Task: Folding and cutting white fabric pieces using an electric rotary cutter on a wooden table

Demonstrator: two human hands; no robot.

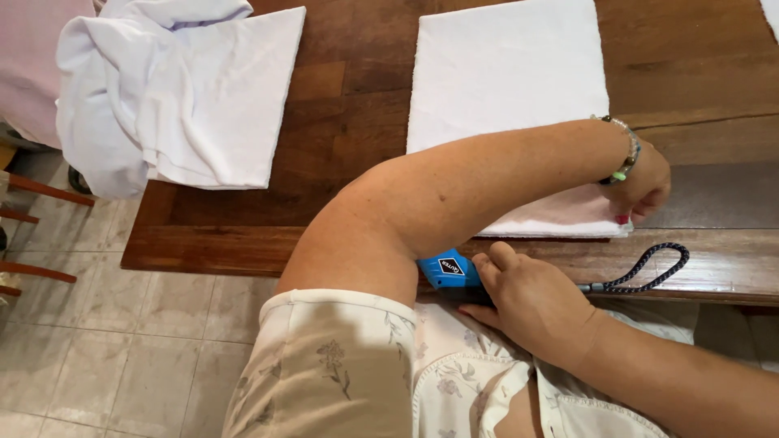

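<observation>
While hands work, white cloths [507, 81] cover wooden table [341, 122].

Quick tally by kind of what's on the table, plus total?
White cloths: 3, namely a crumpled cloth top left, a flat folded cloth whose corner the left hand pinches, and a cloth edge at the top right corner.
Blue tool: 1, the blue tool under the right hand.
Dark braided cord loop: 1, the cord loop.
Total: 5

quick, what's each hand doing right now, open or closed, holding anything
Left hand: grip closed, pinching the corner of the white folded cloth.
Right hand: closed around the blue tool at the table edge.
</observation>
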